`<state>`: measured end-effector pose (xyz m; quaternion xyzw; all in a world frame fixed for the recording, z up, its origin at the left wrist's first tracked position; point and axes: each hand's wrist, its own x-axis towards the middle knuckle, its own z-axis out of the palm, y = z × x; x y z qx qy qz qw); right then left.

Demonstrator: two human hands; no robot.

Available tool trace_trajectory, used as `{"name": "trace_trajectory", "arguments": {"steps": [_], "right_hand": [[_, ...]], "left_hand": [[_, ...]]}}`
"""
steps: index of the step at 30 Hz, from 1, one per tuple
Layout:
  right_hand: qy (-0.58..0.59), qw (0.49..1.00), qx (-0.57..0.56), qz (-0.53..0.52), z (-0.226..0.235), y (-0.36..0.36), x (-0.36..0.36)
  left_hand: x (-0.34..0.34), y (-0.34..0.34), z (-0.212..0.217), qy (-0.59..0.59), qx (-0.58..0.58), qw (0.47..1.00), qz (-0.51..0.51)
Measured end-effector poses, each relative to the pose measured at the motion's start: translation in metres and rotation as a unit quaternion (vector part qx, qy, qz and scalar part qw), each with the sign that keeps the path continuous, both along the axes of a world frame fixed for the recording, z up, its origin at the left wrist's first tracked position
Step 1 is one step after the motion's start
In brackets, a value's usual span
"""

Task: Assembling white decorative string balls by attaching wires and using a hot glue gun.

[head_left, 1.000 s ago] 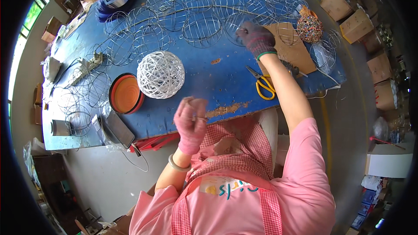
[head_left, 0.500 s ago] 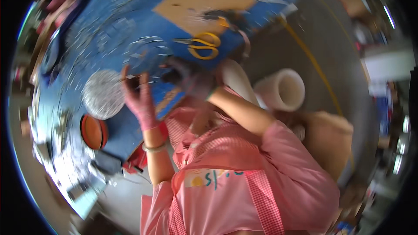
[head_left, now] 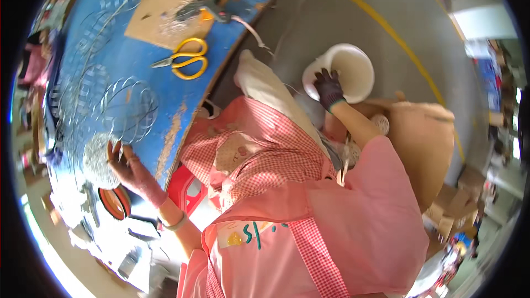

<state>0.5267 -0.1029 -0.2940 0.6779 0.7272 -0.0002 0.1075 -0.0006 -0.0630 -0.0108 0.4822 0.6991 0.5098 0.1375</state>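
My left hand (head_left: 134,172), in a pink glove with bare-looking fingertips, is beside a silvery, thread-like ball (head_left: 97,160) at the table's left. Its fingers are apart; whether they touch the ball is hard to tell. Just beyond it lies an open round wire frame (head_left: 130,109). Off the table to the right, my right hand (head_left: 330,87), in a dark glove, reaches over the near rim of a white hollow cylinder (head_left: 359,74). Its fingers are spread, with nothing visible held in them.
Yellow-handled scissors (head_left: 190,58) lie on the blue table (head_left: 165,91). Behind them a dark corded tool (head_left: 207,12) rests by a cardboard sheet (head_left: 157,22). More wire frames (head_left: 91,85) spread leftward. An orange round container (head_left: 115,203) sits near my left hand; a cardboard box (head_left: 422,143) stands right.
My right hand has left the wire frame over the table and moved right to the white cylinder. My left hand has shifted left and nearer me in the picture; the whole view has turned.
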Motion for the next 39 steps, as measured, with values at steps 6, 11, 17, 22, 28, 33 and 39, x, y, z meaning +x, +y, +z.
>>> {"name": "trace_trajectory", "arguments": {"steps": [6, 11, 17, 22, 28, 33, 39], "right_hand": [[-0.007, 0.962, -0.269, -0.055, -0.005, 0.051, 0.002], [0.386, 0.899, -0.109, -0.173, 0.157, 0.074, -0.056], [0.509, 0.815, -0.162, 0.226, 0.258, 0.009, -0.188], [0.499, 0.769, -0.272, 0.292, 0.278, -0.016, -0.202], [0.380, 0.872, -0.310, 0.016, 0.215, -0.013, -0.098], [-0.114, 0.931, -0.340, 0.071, 0.196, -0.011, -0.033], [0.721, 0.628, -0.292, 0.029, 0.237, 0.051, -0.174]], "left_hand": [[0.022, -0.013, 0.017, -0.045, 0.005, 0.996, 0.077], [0.061, -0.040, 0.022, 0.052, 0.065, 0.997, 0.005], [0.127, -0.052, -0.044, -0.328, -0.300, 0.826, -0.347], [0.133, -0.047, -0.078, -0.544, -0.223, 0.735, -0.337], [0.094, -0.046, -0.027, -0.682, -0.089, 0.673, -0.271], [0.082, -0.059, -0.017, -0.404, -0.074, 0.859, -0.304], [0.104, -0.066, -0.015, -0.435, -0.150, 0.767, -0.448]]}}
